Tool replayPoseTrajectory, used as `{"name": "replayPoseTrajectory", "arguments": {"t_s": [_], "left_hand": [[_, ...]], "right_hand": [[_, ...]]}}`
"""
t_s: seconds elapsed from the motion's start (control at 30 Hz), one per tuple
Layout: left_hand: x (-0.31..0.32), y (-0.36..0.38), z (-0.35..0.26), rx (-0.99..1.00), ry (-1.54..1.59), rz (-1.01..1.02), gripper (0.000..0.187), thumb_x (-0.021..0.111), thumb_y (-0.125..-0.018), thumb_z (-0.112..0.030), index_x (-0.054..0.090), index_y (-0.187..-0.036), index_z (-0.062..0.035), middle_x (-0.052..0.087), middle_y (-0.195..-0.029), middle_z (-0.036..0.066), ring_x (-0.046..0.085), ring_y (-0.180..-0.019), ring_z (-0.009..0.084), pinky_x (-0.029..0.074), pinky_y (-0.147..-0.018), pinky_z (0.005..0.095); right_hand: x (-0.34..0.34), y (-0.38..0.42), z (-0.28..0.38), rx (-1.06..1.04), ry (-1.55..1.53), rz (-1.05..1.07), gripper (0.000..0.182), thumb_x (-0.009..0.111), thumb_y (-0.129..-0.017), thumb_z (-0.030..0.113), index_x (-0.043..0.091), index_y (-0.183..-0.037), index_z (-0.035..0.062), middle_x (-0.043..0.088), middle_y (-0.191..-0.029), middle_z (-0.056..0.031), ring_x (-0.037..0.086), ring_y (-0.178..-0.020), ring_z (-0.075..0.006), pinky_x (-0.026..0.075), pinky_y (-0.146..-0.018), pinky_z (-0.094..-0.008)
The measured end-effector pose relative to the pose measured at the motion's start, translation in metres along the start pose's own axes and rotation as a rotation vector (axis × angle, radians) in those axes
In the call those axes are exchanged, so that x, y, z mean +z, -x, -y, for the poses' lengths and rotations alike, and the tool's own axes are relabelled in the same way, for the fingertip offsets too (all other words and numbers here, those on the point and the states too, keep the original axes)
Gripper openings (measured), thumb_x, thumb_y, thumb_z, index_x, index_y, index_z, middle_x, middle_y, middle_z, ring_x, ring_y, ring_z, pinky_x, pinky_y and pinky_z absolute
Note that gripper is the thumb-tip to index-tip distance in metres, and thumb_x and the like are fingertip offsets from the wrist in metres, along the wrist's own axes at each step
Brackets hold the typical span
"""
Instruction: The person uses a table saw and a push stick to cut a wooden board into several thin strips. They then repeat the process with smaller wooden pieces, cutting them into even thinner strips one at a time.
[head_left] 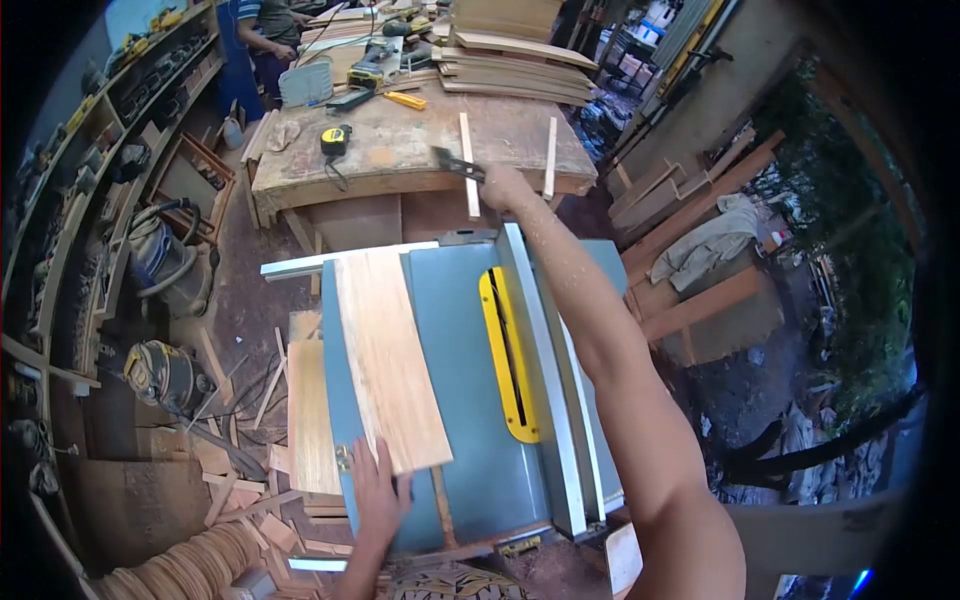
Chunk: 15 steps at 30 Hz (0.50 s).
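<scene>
A wide, pale wooden board (393,360) lies lengthwise on the blue-grey table saw top (450,330), left of the blade slot. My left hand (378,495) rests at the board's near left corner with fingers apart, touching its edge. My right arm reaches across the metal rip fence (545,380) toward the workbench. Closed around the end of a dark stick-shaped tool (458,164) is my right hand (507,190), over the bench's near edge. A yellow blade insert (522,420) surrounds the slot. Two thin wooden strips (466,140) lie on the bench near my right hand.
The wooden workbench (390,150) carries a tape measure (336,140), a yellow-handled knife (405,100), power tools and stacked boards (515,75). Shop vacuums (165,250) and wood offcuts (275,530) stand on the floor at left. Another person (268,30) is at the far left.
</scene>
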<state>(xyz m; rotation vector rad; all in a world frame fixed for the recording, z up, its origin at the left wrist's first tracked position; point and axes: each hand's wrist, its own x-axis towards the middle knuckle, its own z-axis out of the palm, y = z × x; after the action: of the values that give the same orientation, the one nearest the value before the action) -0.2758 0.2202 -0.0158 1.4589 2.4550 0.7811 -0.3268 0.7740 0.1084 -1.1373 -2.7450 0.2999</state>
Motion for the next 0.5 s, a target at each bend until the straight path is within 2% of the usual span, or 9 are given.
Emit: {"name": "replayPoseTrajectory", "arguments": {"t_s": [0.03,0.17,0.23,0.3,0.37,0.43,0.47,0.5], "left_hand": [[0.001,0.006,-0.002,-0.022,0.046,-0.019,0.091,0.072,-0.084,-0.044,0.032,-0.151,0.0038,0.031,-0.148,0.04,0.026,-0.142,0.0545,0.019,-0.116,0.0633],[-0.007,-0.003,-0.019,-0.042,0.02,-0.021,0.105,0.077,-0.076,-0.056,0.032,-0.152,0.0003,0.03,-0.149,0.04,0.028,-0.141,0.0548,0.021,-0.114,0.0658],[-0.001,0.0,-0.014,-0.029,0.0,-0.038,0.109,0.078,-0.073,-0.061,0.032,-0.151,0.0004,0.03,-0.149,0.04,0.029,-0.141,0.0549,0.023,-0.113,0.0665],[-0.001,0.001,-0.013,-0.042,-0.011,-0.017,0.11,0.078,-0.073,-0.062,0.033,-0.151,0.0006,0.031,-0.148,0.04,0.03,-0.14,0.0546,0.024,-0.112,0.0667],[0.001,-0.004,-0.011,-0.054,-0.018,-0.008,0.11,0.078,-0.073,-0.062,0.033,-0.151,0.0007,0.031,-0.148,0.04,0.03,-0.14,0.0545,0.024,-0.112,0.0667],[0.001,-0.001,-0.013,-0.073,-0.02,0.009,0.109,0.079,-0.073,-0.06,0.033,-0.151,0.0009,0.032,-0.148,0.04,0.029,-0.141,0.0545,0.023,-0.113,0.0665],[0.001,0.0,-0.012,-0.074,-0.033,-0.005,0.109,0.078,-0.073,-0.061,0.033,-0.151,0.0006,0.033,-0.148,0.039,0.03,-0.141,0.054,0.023,-0.113,0.0661],[0.001,0.001,-0.012,-0.07,-0.042,-0.011,0.108,0.077,-0.074,-0.061,0.034,-0.151,0.0002,0.033,-0.148,0.039,0.03,-0.14,0.0535,0.024,-0.113,0.0656]], "right_hand": [[0.012,-0.024,-0.013,-0.005,0.03,-0.038,0.04,0.057,-0.08,0.008,0.067,-0.119,0.0082,0.069,-0.107,-0.0261,0.067,-0.102,-0.0413,0.054,-0.087,-0.0482],[-0.008,-0.065,-0.045,0.124,0.158,0.012,0.038,0.056,-0.081,0.006,0.068,-0.117,0.0092,0.071,-0.105,-0.0244,0.069,-0.101,-0.0372,0.055,-0.086,-0.0482],[-0.005,-0.091,-0.079,0.186,0.204,0.031,0.038,0.056,-0.081,0.005,0.069,-0.117,0.0102,0.07,-0.106,-0.0248,0.068,-0.103,-0.0376,0.054,-0.088,-0.0486],[-0.016,-0.087,-0.098,0.193,0.223,-0.051,0.038,0.055,-0.081,0.005,0.069,-0.116,0.0101,0.069,-0.109,-0.0255,0.067,-0.106,-0.0388,0.053,-0.091,-0.0493],[-0.017,-0.101,-0.138,0.185,0.331,-0.085,0.042,0.054,-0.084,0.007,0.064,-0.124,0.0117,0.068,-0.114,-0.0262,0.065,-0.109,-0.0407,0.052,-0.094,-0.0505],[-0.041,-0.079,-0.137,0.268,0.184,-0.247,0.046,0.054,-0.086,0.01,0.057,-0.132,0.0138,0.066,-0.116,-0.0271,0.064,-0.11,-0.0424,0.051,-0.095,-0.0518],[-0.056,-0.072,-0.136,0.327,0.164,-0.223,0.052,0.053,-0.088,0.011,0.051,-0.139,0.0169,0.065,-0.118,-0.0274,0.063,-0.11,-0.044,0.051,-0.095,-0.0527],[-0.067,-0.07,-0.142,0.332,0.214,-0.229,0.053,0.053,-0.087,0.01,0.052,-0.14,0.0169,0.065,-0.118,-0.0273,0.063,-0.111,-0.0433,0.051,-0.094,-0.0519]]}}
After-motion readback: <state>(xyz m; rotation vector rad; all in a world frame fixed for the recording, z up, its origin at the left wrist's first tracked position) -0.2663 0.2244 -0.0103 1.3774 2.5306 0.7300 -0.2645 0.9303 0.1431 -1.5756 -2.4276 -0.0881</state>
